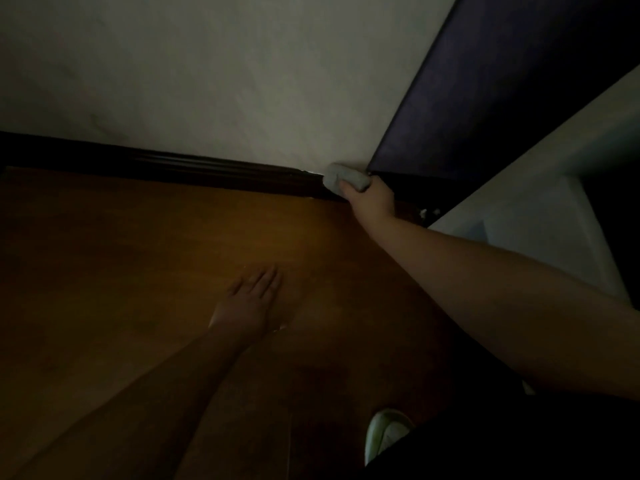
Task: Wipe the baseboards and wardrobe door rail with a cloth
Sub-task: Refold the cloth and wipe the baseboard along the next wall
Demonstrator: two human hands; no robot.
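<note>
A dark baseboard (166,166) runs along the foot of the pale wall, from the left edge to the corner. My right hand (372,200) holds a small grey cloth (344,178) pressed against the baseboard's right end, where it meets a dark purple panel (467,109). My left hand (251,301) lies flat on the wooden floor, fingers spread, holding nothing. The room is dim.
Brown wooden floor (121,254) fills the lower left. A white ledge or bed frame (540,202) stands at the right, close beside my right arm. A light shoe (382,433) shows at the bottom. Small white bits (427,212) lie in the corner.
</note>
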